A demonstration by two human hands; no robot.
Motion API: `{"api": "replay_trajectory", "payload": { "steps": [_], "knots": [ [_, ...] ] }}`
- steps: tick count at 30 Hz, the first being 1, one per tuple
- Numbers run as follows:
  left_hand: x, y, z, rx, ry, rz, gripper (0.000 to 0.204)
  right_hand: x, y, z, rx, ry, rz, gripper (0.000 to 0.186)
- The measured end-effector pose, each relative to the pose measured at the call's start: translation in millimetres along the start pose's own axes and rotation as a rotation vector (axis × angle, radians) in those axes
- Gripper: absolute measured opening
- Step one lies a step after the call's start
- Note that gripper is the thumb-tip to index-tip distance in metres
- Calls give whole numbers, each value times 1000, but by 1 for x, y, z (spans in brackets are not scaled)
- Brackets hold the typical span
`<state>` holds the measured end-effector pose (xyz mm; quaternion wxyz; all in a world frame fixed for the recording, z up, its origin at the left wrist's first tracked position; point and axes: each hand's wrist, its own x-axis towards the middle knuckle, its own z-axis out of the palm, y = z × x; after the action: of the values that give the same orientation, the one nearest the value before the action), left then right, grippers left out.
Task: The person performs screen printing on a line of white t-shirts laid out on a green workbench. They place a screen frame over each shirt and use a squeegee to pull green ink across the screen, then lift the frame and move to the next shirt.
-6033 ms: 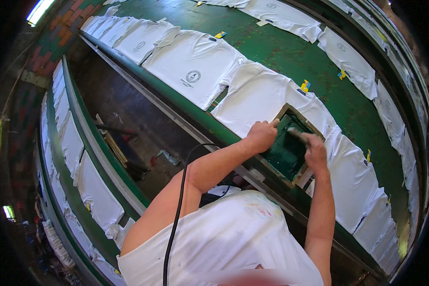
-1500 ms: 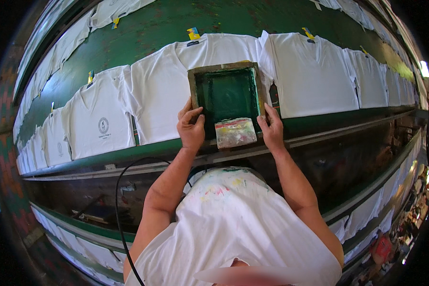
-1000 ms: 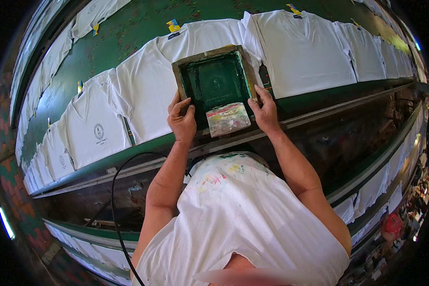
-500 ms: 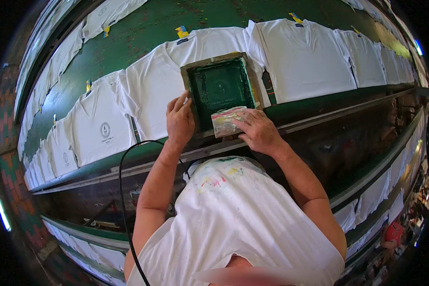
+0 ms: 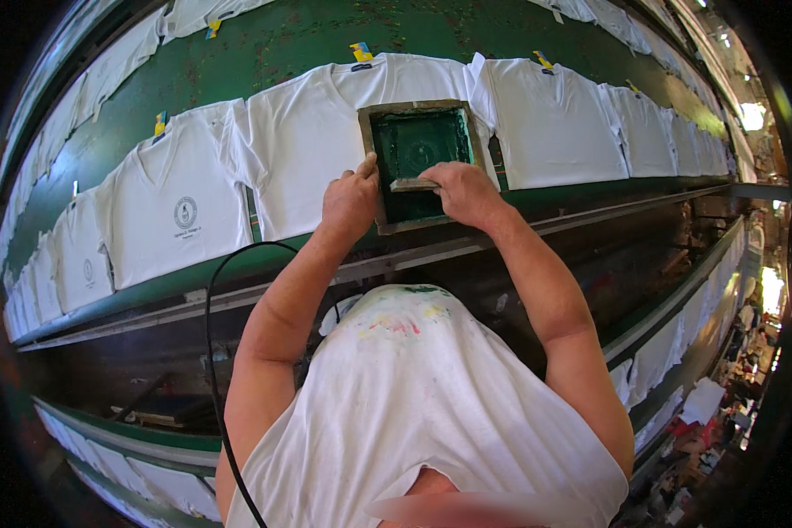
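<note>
A wooden screen-printing frame with dark green mesh lies on a white T-shirt. Its left rim is gripped by my left hand, with the fingertips at the wood. My right hand pinches a squeegee that stands on the lower half of the mesh, its narrow edge showing. A round design shows faintly in the mesh above the squeegee. What lies beneath the frame is hidden.
Shirts line the long green table in a row. The shirt to the left bears a round dark print. A metal rail runs along the near edge. A black cable hangs by my left arm.
The squeegee has tipped from showing its broad face to standing on edge, and has moved farther up the mesh with my right hand. My left hand stays at the frame's left rim.
</note>
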<state>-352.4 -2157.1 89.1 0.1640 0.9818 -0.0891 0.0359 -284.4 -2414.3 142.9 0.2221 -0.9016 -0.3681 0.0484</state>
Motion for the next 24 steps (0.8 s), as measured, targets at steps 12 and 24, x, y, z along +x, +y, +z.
{"api": "replay_trajectory", "payload": {
  "steps": [12, 24],
  "knots": [
    [4, 6, -2, 10, 22, -16, 20, 31, 32, -30, -28, 6, -42, 33],
    [13, 25, -4, 1, -1, -213, 31, 84, 92, -15, 7, 108, -246, 42]
  ]
}}
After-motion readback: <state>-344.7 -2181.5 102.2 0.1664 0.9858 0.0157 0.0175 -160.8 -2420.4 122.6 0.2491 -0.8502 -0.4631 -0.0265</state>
